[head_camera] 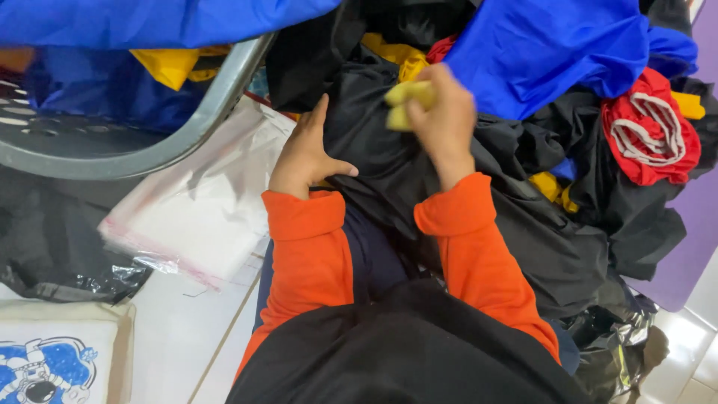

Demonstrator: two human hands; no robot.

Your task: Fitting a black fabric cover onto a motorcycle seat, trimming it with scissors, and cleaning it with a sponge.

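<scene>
Closest to the camera is the person's lap, covered in black fabric, with two orange sleeves reaching forward out of it. Left hand lies flat on a big sheet of black cloth, fingers stretched out and relaxed, thumb sticking out to the side, so it's pressing down and not gripping anything. Right hand is up a bit higher over the same cloth, blurry, with its fingers curled tight around a small yellow piece of cloth that pokes out on the left side of the fist.

That black cloth spills from the lap up into a heap of clothes: bright blue fabric just behind the right hand, a red garment with white trim off to the right, bits of yellow peeking through.

Left of the hands there's a clear plastic bag lying on the white tiled floor, partly under the rim of a grey plastic chair. Bottom left corner has a pale bag with a blue cartoon print.
</scene>
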